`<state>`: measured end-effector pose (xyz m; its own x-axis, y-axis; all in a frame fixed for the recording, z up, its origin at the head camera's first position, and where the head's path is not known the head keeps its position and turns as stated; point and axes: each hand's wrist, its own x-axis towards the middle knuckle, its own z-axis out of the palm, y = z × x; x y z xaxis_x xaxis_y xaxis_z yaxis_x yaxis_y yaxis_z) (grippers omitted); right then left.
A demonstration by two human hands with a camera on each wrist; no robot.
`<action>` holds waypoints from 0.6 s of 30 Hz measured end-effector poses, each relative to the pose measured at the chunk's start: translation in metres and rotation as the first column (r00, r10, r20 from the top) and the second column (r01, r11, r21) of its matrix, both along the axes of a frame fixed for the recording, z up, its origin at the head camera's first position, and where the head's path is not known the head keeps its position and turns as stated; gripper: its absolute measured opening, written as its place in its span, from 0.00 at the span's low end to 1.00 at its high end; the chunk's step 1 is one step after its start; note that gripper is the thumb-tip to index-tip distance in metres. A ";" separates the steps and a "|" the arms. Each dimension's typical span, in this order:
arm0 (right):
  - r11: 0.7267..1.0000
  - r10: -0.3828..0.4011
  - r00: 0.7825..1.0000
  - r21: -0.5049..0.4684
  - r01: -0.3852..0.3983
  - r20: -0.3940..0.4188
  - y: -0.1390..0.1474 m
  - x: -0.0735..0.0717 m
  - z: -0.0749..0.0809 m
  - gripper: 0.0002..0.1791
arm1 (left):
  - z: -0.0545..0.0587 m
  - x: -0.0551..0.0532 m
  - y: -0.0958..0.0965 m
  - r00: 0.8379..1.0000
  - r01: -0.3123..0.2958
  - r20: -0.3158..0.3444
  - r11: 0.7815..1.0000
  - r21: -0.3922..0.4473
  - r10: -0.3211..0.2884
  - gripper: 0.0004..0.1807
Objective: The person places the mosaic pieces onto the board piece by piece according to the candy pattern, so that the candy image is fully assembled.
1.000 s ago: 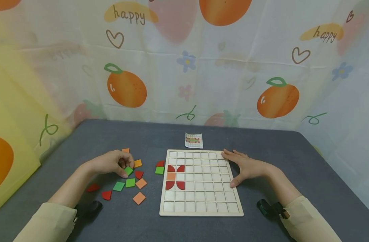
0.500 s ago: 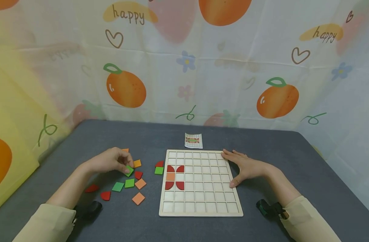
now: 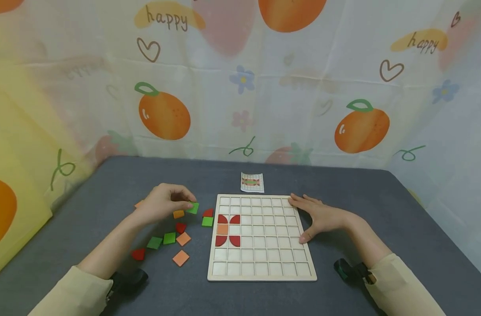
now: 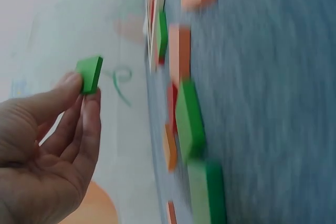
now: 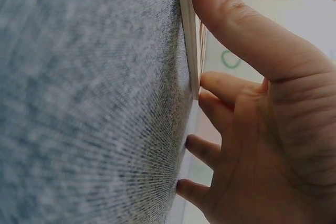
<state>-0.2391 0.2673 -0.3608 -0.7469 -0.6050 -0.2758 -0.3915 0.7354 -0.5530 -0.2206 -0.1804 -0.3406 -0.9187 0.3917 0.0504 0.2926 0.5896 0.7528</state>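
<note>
Between thumb and fingers, my left hand (image 3: 165, 202) pinches a green square tile (image 4: 90, 74), raised off the table left of the board. A pale wooden grid board (image 3: 264, 260) lies in the middle, its left columns holding red quarter-round tiles (image 3: 235, 241) around one orange square tile (image 3: 222, 229). My right hand (image 3: 323, 219) rests on the board's right edge, thumb and fingers spread. In the right wrist view, the thumb and forefinger touch the board's rim (image 5: 190, 35).
Loose tiles lie left of the board: green squares (image 3: 169, 238), orange squares (image 3: 181, 258) and red quarter-rounds (image 3: 138, 254). Close to the board's left edge sits another green square (image 3: 207, 221) by a red piece. Behind the board lies a small printed pattern card (image 3: 252, 182).
My left hand has lifted the green square tile from among the loose pieces and carried it right, toward the board. The right hand has stayed on the board's edge.
</note>
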 end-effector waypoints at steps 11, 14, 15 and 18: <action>1.000 0.013 1.000 0.002 -0.013 -0.014 0.001 -0.003 -0.002 0.67 | -0.012 0.003 0.045 0.998 0.043 -0.036 0.999 0.003 -0.043 0.07; 1.000 0.014 1.000 0.001 -0.014 -0.014 0.001 -0.003 -0.002 0.67 | -0.016 0.005 0.057 0.998 0.062 -0.009 0.998 0.011 -0.061 0.06; 1.000 0.014 1.000 0.002 -0.014 -0.014 0.001 -0.003 -0.003 0.67 | -0.017 0.006 0.061 0.998 0.069 0.001 0.997 0.016 -0.069 0.06; 1.000 0.011 1.000 0.002 -0.011 -0.016 0.001 -0.003 -0.002 0.67 | -0.017 0.007 0.072 0.995 0.097 -0.003 0.995 0.021 -0.097 0.04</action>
